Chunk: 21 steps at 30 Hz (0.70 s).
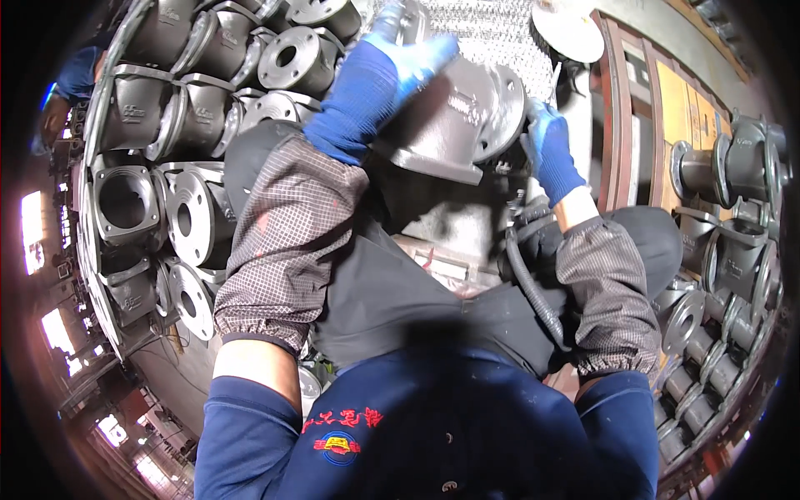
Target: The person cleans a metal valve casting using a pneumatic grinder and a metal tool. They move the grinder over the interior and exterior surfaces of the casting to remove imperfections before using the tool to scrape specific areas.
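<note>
A grey cast-metal valve body with round and square flanges lies in front of me, beyond my knees. My left hand, in a blue glove, is laid over its left end. The thumb stretches to the right and the fingers point away, their tips lost in glare. At the opposite end my gloved right hand is closed at the rim of the round flange, its fingertips partly hidden behind it. A dark ribbed hose runs past my right knee, up toward a small metal fitting below the flange.
Several similar castings are stacked on my left, and more on my right. Behind the valve body lies a bright, rough-textured surface. A white round disc and a reddish-brown metal frame stand at the far right. Another person's arm shows at far left.
</note>
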Motion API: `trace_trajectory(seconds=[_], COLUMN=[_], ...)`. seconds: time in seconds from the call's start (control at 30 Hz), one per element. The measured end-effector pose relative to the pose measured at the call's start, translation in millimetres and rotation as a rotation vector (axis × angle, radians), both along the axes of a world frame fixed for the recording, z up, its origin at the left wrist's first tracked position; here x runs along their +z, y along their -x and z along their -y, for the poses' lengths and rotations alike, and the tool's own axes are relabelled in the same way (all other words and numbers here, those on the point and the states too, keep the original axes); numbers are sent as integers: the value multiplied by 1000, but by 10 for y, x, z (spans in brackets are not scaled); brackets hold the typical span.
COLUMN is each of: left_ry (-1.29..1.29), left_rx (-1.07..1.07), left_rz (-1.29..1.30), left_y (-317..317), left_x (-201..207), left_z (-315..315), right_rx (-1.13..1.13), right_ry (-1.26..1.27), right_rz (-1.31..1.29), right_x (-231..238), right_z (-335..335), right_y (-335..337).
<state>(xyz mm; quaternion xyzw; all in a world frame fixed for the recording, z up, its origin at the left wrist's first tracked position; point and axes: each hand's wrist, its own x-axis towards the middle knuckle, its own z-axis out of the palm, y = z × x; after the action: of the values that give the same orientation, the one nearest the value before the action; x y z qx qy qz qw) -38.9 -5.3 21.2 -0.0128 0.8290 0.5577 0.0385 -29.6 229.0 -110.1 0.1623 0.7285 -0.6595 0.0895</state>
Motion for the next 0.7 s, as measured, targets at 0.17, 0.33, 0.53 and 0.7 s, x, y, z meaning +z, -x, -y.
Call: trace_trajectory(seconds=[0.17,0.33,0.53,0.7], left_ry=[638,936,744,-95], left_rx=[-299,-859,-980,-545], left_rz=[-179,-228,-653,-28], left_y=[-10,-299,-280,-352], left_x=[265,260,88,223], left_z=[-341,-638,-191,109], right_rx=[-226,-187,75,194], right_ry=[158,231,160,121], right_rz=[-180,-57,20,-39], right_x=[399,762,923,1040], right_z=[-222,-296,-212,-56], right_y=[112,-69,-138,-131])
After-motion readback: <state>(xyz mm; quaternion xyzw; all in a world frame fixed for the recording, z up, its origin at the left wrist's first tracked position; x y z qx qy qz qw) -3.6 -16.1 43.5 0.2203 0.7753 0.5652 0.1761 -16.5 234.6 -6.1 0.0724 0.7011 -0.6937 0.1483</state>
